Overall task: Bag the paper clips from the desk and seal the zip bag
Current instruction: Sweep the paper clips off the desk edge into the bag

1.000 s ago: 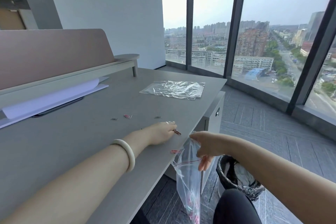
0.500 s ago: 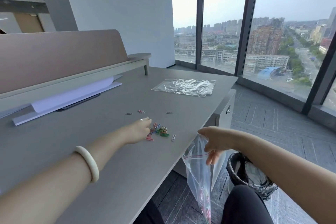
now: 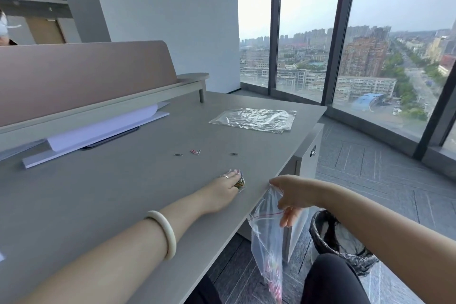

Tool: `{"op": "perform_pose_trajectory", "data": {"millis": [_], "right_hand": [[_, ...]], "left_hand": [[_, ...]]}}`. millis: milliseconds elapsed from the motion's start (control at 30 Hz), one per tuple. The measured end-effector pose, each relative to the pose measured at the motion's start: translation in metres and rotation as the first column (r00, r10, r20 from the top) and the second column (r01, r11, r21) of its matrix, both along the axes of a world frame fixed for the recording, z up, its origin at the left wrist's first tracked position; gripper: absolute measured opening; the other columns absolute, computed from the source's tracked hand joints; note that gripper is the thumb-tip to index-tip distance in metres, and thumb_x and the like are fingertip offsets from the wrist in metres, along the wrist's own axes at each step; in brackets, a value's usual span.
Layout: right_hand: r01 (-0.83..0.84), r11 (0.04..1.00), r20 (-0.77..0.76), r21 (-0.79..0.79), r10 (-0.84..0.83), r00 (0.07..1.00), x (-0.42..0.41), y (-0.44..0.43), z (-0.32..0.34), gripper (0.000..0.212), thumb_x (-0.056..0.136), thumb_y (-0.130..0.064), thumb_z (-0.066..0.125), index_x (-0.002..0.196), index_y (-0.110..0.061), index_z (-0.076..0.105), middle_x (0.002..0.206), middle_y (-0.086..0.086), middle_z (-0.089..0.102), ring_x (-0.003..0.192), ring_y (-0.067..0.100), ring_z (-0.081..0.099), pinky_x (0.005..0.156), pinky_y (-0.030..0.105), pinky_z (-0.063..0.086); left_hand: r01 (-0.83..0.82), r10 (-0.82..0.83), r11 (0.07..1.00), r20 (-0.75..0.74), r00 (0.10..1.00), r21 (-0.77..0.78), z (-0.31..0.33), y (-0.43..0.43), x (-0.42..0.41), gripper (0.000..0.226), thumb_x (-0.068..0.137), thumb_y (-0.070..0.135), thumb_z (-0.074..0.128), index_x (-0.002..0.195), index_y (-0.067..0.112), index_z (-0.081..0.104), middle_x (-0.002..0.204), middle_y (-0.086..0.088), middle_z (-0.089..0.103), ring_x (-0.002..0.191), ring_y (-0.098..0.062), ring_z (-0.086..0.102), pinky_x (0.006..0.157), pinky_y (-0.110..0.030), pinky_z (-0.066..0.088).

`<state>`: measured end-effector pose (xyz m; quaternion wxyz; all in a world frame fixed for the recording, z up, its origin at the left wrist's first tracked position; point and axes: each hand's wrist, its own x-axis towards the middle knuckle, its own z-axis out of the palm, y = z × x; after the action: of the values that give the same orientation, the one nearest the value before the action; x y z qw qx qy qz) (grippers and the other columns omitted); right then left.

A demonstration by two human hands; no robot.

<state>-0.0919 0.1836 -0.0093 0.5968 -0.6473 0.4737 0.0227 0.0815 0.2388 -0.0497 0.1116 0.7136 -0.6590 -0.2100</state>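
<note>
Two hands busy: left hand (image 3: 223, 191) cupped over small heap of coloured paper clips (image 3: 240, 182) on grey desk (image 3: 123, 192); right hand (image 3: 292, 195) pinching clear zip bag (image 3: 267, 242) at desk edge

Grey surface (image 3: 103, 195) abuts a tan partition panel (image 3: 81, 74) with a low shelf (image 3: 187, 86). White wall (image 3: 167, 20) behind. Floor-to-ceiling windows (image 3: 303, 32) with dark mullions admit hazy daylight. Grey carpet tiles (image 3: 370, 175) cover the floor; a black-lined waste bin (image 3: 340, 249) stands beside the surface.
</note>
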Motion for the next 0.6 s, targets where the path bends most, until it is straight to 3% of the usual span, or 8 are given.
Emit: {"op": "perform_pose_trajectory", "data": {"millis": [100, 133, 200, 300, 367, 467, 600], "right_hand": [[-0.012, 0.974, -0.087, -0.226, -0.008, 0.996, -0.010, 0.000, -0.006, 0.050, 0.092, -0.002, 0.047, 0.139, 0.008, 0.031, 0.128, 0.030, 0.052, 0.093, 0.032, 0.069, 0.054, 0.020, 0.056], [-0.063, 0.958, -0.104, -0.280, 0.035, 0.994, -0.013, 0.003, -0.004, 0.049, 0.090, 0.002, 0.050, 0.137, 0.007, 0.036, 0.124, 0.028, 0.056, 0.099, 0.031, 0.067, 0.057, 0.020, 0.056], [-0.103, 0.953, -0.104, -0.285, 0.076, 0.992, -0.014, 0.004, -0.003, 0.048, 0.093, -0.001, 0.046, 0.139, 0.006, 0.034, 0.130, 0.025, 0.053, 0.084, 0.021, 0.072, 0.053, 0.016, 0.055], [0.012, 1.000, 0.005, -0.020, -0.012, 1.000, -0.006, 0.006, 0.005, 0.053, 0.103, -0.022, 0.019, 0.149, 0.000, 0.005, 0.153, 0.025, 0.018, 0.036, 0.016, 0.062, 0.040, 0.021, 0.052], [0.048, 0.997, 0.019, 0.052, -0.049, 0.999, -0.004, 0.005, 0.000, 0.055, 0.103, -0.027, 0.013, 0.149, -0.001, -0.001, 0.155, 0.024, 0.010, 0.032, 0.017, 0.060, 0.038, 0.024, 0.051], [0.102, 0.995, 0.002, 0.002, -0.102, 0.995, -0.005, 0.005, -0.003, 0.051, 0.103, -0.019, 0.015, 0.148, 0.002, 0.007, 0.156, 0.014, 0.018, 0.032, 0.006, 0.058, 0.038, 0.015, 0.049], [0.123, 0.989, -0.021, -0.084, -0.126, 0.992, -0.006, -0.001, -0.007, 0.050, 0.101, -0.010, 0.023, 0.147, 0.007, 0.010, 0.148, 0.030, 0.027, 0.035, 0.015, 0.062, 0.040, 0.021, 0.052]], "left_hand": [[0.021, -0.023, 0.999, -0.092, 0.996, -0.025, 0.006, -0.001, 0.000, 0.050, 0.099, 0.009, 0.027, 0.148, 0.008, 0.018, 0.159, -0.003, 0.009, 0.147, -0.010, 0.007, 0.114, -0.017, 0.001], [0.000, -0.005, 0.999, -0.110, 0.994, -0.044, 0.010, -0.002, 0.003, 0.050, 0.099, 0.009, 0.027, 0.148, 0.008, 0.018, 0.159, -0.002, 0.010, 0.147, -0.009, 0.007, 0.115, -0.018, 0.002], [-0.038, 0.032, 0.997, -0.106, 0.994, -0.062, 0.016, -0.007, 0.011, 0.050, 0.098, 0.009, 0.026, 0.148, 0.009, 0.019, 0.159, -0.001, 0.012, 0.147, -0.009, 0.009, 0.115, -0.018, 0.004], [-0.027, 0.025, 0.999, -0.060, 0.998, -0.033, 0.017, -0.011, 0.011, 0.049, 0.098, 0.009, 0.026, 0.147, 0.008, 0.020, 0.159, -0.003, 0.012, 0.147, -0.010, 0.010, 0.114, -0.017, 0.005], [0.025, -0.024, 1.000, -0.053, 0.998, 0.014, 0.014, -0.012, 0.003, 0.049, 0.098, 0.008, 0.026, 0.147, 0.008, 0.021, 0.159, -0.003, 0.012, 0.147, -0.010, 0.009, 0.113, -0.016, 0.004], [0.080, -0.079, 0.996, -0.036, 0.996, 0.042, 0.008, -0.015, -0.007, 0.049, 0.099, 0.008, 0.027, 0.147, 0.009, 0.022, 0.159, -0.003, 0.011, 0.147, -0.010, 0.008, 0.112, -0.015, 0.002], [0.096, -0.095, 0.995, -0.031, 0.995, 0.028, 0.007, -0.019, -0.013, 0.049, 0.099, 0.010, 0.028, 0.147, 0.010, 0.022, 0.159, -0.002, 0.011, 0.147, -0.010, 0.008, 0.115, -0.018, 0.002]]}}
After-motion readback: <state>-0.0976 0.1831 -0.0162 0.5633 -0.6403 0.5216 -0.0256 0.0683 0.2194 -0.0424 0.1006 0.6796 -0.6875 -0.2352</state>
